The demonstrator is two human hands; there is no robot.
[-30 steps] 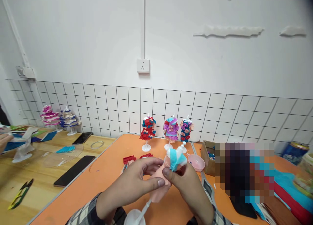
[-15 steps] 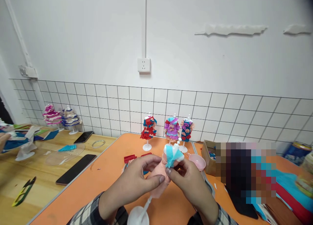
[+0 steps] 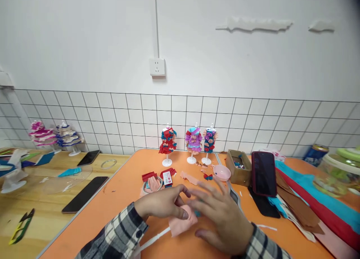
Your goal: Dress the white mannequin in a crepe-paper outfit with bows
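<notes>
Cloth of the pink dress (image 3: pixel 181 223) lies flat on the orange tabletop (image 3: pixel 123 199), at 6 o'clock from three dressed mannequins (image 3: pixel 194 142). The left hand (image 3: pixel 161 204) clenches its grip on the top edge; the right hand (image 3: pixel 222 214), blurred, hovers released. Careless pressing could crease it or snap its white stand (image 3: pixel 153 240).

Five dressed mannequins (image 3: pixel 168 140) (image 3: pixel 193 140) (image 3: pixel 209 139) (image 3: pixel 42 133) (image 3: pixel 66 135): three on the orange table (image 3: pixel 126 199), two on the wooden table (image 3: pixel 42 214). Three phones (image 3: pixel 263 173) (image 3: pixel 88 157) (image 3: pixel 84 194), one propped upright, two lying flat. One pink bowl (image 3: pixel 221 172), one cardboard box (image 3: pixel 238 167), one drinks can (image 3: pixel 315 154), one wall socket (image 3: pixel 157 67), one pair of scissors (image 3: pixel 21 227). Two hands (image 3: pixel 163 202) (image 3: pixel 222 217) in plaid sleeves, one pink fabric piece (image 3: pixel 180 224) between them.
</notes>
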